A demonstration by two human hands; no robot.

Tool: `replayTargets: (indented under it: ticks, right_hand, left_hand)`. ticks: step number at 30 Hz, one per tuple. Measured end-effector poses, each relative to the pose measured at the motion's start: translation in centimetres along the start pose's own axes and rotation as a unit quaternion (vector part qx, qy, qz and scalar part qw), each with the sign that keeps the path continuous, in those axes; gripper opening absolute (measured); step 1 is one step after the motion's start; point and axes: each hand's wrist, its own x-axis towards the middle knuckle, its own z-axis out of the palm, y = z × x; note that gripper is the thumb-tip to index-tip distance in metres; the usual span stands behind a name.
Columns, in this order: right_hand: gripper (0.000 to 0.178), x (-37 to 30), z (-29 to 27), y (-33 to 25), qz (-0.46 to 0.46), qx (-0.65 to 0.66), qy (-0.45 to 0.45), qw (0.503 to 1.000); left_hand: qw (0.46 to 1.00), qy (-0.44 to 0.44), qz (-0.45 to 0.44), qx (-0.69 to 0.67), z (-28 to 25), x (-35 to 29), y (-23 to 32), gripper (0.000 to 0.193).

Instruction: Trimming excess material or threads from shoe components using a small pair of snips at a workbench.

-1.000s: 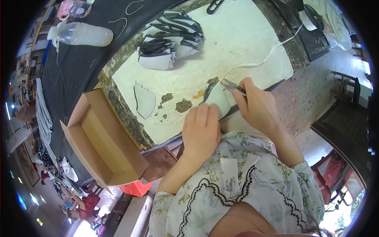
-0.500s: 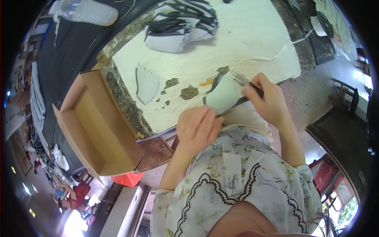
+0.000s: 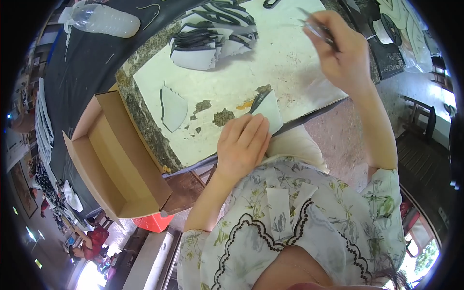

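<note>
Under my left hand [image 3: 243,140] lies a curved white fabric piece [image 3: 270,116] with a dark edge strip, at the near edge of the board. The fingers are close together over its left part; the thumb is partly hidden. My right hand [image 3: 343,53] is raised over the right side of the board, closed on small dark-handled scissors [image 3: 325,33] whose metal blades point up and left. Another white piece with a dark edge [image 3: 174,108] lies flat to the left. Farther away sits a pile of similar dark-edged white pieces [image 3: 195,57].
An open cardboard box [image 3: 116,154] stands left of the worn, white-covered board [image 3: 290,48]. A cloudy plastic bottle [image 3: 104,20] lies on black cloth at the far left. A small black item [image 3: 270,4] rests at the far edge. A person in red [image 3: 94,239] is at lower left.
My right hand with the scissors has moved up and away from the piece. My left hand now covers more of the piece. The white strip on the right no longer shows there.
</note>
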Motion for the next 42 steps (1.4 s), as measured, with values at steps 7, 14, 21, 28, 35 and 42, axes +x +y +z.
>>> replayTargets:
  ticks: [7,14,21,28,35,42]
  right_hand:
    - [0.006,-3.7,-2.3,-0.7,0.273,0.276,-0.104,0.916]
    - [0.009,-13.1,-0.1,-4.1,0.22,0.485,-0.097,0.841]
    - [0.013,-15.5,2.8,-2.8,0.122,0.464,-0.026,0.877]
    - [0.041,-15.1,3.0,-2.8,-0.057,0.285,-0.167,0.942]
    - [0.047,-14.0,3.9,-3.1,-0.142,0.224,-0.114,0.958]
    - [0.052,-15.1,4.4,-3.5,-0.124,0.167,-0.1,0.973]
  left_hand:
    - [0.996,-0.035,-0.071,-0.038,-0.4,2.2,-0.5,0.043]
    - [0.992,-0.073,0.017,0.1,0.9,2.5,-0.9,0.036]
    - [0.996,-0.076,0.016,-0.053,-1.8,4.7,-1.8,0.032]
    - [0.967,-0.188,0.105,0.137,-1.6,3.4,-0.5,0.03]
    - [0.979,-0.142,0.129,0.065,-1.4,3.6,-2.6,0.027]
    - [0.909,0.036,-0.318,-0.266,-4.5,6.6,-4.3,0.017]
